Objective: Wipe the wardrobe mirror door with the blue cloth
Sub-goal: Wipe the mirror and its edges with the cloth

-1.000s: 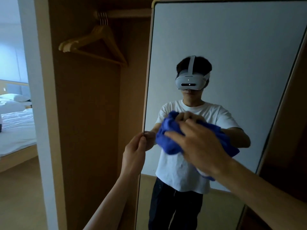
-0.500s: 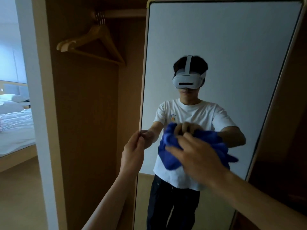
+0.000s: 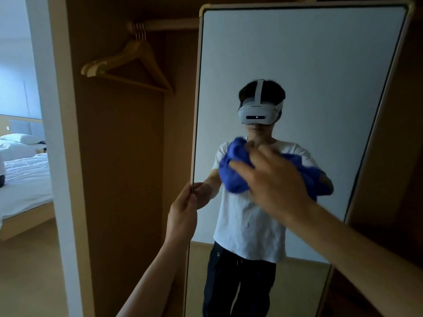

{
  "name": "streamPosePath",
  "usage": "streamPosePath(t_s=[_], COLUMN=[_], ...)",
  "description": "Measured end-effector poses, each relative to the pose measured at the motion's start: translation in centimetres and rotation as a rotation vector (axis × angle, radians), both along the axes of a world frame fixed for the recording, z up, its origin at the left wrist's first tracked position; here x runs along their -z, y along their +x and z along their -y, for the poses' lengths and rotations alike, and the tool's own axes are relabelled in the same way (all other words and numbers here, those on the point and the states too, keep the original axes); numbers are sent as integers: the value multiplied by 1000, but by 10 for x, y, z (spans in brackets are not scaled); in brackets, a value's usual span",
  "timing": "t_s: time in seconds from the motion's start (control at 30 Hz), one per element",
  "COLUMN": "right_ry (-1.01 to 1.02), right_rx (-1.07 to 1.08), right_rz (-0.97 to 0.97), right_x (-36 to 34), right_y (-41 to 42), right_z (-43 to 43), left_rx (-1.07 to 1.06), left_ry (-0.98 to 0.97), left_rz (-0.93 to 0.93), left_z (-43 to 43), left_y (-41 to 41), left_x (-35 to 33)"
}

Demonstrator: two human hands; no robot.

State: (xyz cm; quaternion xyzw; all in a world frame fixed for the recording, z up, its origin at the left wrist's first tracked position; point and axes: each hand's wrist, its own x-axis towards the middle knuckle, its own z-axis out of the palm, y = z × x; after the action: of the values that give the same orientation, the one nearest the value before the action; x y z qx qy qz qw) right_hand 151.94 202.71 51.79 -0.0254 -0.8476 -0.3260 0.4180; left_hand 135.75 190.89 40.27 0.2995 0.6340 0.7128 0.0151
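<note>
The left hand point(image 3: 183, 207) comes up from below and pinches the left edge of the mirror door point(image 3: 297, 53) between thumb and fingers. The right hand point(image 3: 277, 181), a little blurred, holds the bunched blue cloth point(image 3: 233, 172) and presses it on the glass at about chest height of the reflected person, in the middle part of the mirror. The door stands open, and just left of it is the inside of the wardrobe point(image 3: 119, 156), where wooden hangers point(image 3: 128, 65) hang on a rail point(image 3: 164, 25). Far left, behind a white wall edge, a bed point(image 3: 25, 175) with white sheets and a pillow point(image 3: 20, 138) is seen.
</note>
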Motion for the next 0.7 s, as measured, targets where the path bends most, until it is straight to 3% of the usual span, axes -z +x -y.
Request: streamPosePath(t_s=[0.17, 0.37, 0.43, 0.6, 0.7], right_ry=[-5, -148, -102, -13, -17], right_rx=[-57, -35, -28, -40, -53], right_rz=[218, -115, -137, 144, 182], right_x=[55, -28, -33, 49, 63], right_y=[-5, -7, -9, 1, 15], right_z=[9, 0, 3, 13, 5], left_rx=[30, -15, -25, -18, -74], left_ry=[-6, -25, -28, -19, -63], left_rz=[-33, -53, -62, -88, -113], left_z=[4, 5, 5, 5, 5], left_y=[4, 6, 5, 5, 0], left_x=[-2, 1, 3, 8, 11])
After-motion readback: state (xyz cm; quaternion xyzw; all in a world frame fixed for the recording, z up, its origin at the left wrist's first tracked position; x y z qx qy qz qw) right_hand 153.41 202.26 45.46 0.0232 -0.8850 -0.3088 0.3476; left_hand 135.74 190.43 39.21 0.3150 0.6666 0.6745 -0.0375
